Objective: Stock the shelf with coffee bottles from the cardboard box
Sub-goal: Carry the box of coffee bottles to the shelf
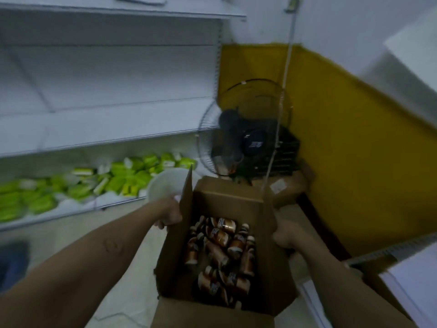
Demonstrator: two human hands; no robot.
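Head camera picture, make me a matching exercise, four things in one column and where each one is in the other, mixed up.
Things:
1. coffee bottles
2. green packets
3. fan
4. left hand

Places:
A. on the lowest shelf
B. lying inside the cardboard box
C. in the corner by the yellow wall
D. gripping the box's left side

Pairs: 1-B, 2-A, 3-C, 4-D

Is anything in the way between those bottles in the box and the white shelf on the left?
Nothing covers the bottles, but the upright left flap of the cardboard box stands between them and the shelf. The left hand and right hand both grip the box.
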